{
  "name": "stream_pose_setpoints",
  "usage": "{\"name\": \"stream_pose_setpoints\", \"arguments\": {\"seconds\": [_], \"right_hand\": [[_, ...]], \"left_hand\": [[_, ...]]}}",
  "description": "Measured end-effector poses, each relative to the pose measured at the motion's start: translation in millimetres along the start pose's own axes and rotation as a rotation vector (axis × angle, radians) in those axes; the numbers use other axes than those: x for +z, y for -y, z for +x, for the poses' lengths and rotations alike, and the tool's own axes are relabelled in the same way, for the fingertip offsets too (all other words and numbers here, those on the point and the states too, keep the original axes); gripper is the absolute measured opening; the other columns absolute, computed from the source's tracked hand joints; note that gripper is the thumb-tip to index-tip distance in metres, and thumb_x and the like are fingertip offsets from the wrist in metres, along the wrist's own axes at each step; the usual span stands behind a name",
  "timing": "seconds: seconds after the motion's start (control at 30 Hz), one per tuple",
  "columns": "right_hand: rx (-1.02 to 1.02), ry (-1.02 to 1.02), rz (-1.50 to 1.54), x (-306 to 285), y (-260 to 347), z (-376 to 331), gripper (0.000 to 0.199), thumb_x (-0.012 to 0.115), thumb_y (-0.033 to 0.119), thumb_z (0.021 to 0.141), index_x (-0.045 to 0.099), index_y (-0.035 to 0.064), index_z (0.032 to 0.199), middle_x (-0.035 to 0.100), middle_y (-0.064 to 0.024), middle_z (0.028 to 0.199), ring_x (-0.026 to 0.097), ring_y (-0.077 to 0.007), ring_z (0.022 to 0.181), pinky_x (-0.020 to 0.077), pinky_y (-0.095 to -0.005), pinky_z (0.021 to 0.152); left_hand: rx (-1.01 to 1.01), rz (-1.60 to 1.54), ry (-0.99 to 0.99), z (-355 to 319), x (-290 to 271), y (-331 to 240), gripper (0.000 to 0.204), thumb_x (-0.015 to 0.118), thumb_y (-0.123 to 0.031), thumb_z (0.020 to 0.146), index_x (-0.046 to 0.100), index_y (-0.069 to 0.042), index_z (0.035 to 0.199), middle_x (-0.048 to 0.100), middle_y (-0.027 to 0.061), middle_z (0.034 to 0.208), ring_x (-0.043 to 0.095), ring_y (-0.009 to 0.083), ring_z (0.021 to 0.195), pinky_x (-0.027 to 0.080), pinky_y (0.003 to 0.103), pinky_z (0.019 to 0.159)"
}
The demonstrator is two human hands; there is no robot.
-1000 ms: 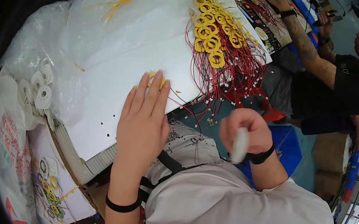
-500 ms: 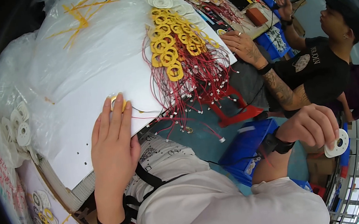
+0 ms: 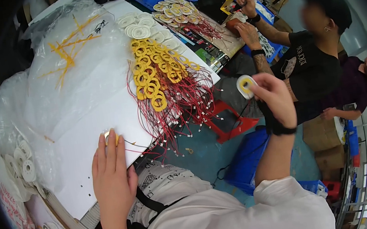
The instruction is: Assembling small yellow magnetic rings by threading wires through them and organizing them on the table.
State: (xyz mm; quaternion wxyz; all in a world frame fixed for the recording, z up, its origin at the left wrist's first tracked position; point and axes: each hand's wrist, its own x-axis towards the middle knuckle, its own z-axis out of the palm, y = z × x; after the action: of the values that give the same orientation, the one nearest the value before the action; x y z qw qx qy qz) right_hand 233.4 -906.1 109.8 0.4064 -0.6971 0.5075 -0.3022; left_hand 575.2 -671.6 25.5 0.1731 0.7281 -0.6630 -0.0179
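Observation:
My left hand (image 3: 114, 175) lies flat on the white tabletop, fingers stretched over a yellow ring (image 3: 117, 140), which they mostly hide. Raised off the table at the right, my right hand (image 3: 277, 98) pinches the edge of a white round disc (image 3: 241, 91) with a yellow ring set in its face. Farther up the table is a heap of yellow rings (image 3: 146, 75), their red and black wires (image 3: 178, 110) with small white plugs hanging over the edge. White discs (image 3: 139, 31) are piled behind the heap.
A clear plastic bag (image 3: 81, 67) with yellow strips covers the table's far left. More white discs (image 3: 28, 171) stand at the left edge. To the right are a red stool (image 3: 230, 124), a blue bin (image 3: 247, 166) and a co-worker (image 3: 315, 66) seated close by.
My right hand has swung up and inward from the lower right with the white disc, whose yellow-ringed face now shows. My left hand stays on the ring while the view has shifted.

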Motion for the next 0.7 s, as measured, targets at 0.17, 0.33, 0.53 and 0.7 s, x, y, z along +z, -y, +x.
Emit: {"name": "stream_pose_setpoints", "arguments": {"seconds": [0.17,0.33,0.53,0.7], "right_hand": [[-0.018,-0.150,-0.158,7,-91,139,0.022,0.075,0.008,0.085,0.067,-0.0038,0.102,0.068,-0.0043,0.080,0.060,-0.0088,0.067,0.0469,-0.0242,0.059],[0.048,-0.076,-0.200,40,-117,212,0.023,0.075,0.011,0.086,0.068,-0.0013,0.104,0.069,-0.0058,0.083,0.063,-0.0122,0.069,0.0483,-0.0261,0.062],[0.048,-0.081,-0.201,34,-130,226,0.031,0.074,0.021,0.088,0.068,-0.0007,0.108,0.071,-0.0074,0.087,0.062,-0.0128,0.072,0.0490,-0.0282,0.065],[-0.133,-0.253,-0.179,48,-50,157,0.033,0.065,0.024,0.096,0.066,-0.0035,0.115,0.066,-0.0021,0.090,0.057,-0.0083,0.076,0.0454,-0.0243,0.067]], "left_hand": [[0.018,-0.018,-0.018,1,0,2,0.073,0.063,-0.006,0.077,0.042,0.000,0.147,0.036,0.0175,0.157,0.034,0.0367,0.145,0.032,0.048,0.115],[-0.020,-0.050,0.014,0,-6,4,0.072,0.064,-0.006,0.078,0.043,-0.001,0.147,0.037,0.0164,0.157,0.034,0.0369,0.145,0.032,0.048,0.115],[-0.027,-0.124,0.008,1,-5,8,0.084,0.071,-0.010,0.078,0.034,-0.004,0.153,0.038,0.0130,0.157,0.033,0.0336,0.146,0.034,0.046,0.114],[-0.052,-0.097,0.050,-1,-9,9,0.085,0.071,-0.010,0.078,0.033,-0.003,0.153,0.039,0.0125,0.157,0.033,0.0358,0.146,0.034,0.047,0.114]]}}
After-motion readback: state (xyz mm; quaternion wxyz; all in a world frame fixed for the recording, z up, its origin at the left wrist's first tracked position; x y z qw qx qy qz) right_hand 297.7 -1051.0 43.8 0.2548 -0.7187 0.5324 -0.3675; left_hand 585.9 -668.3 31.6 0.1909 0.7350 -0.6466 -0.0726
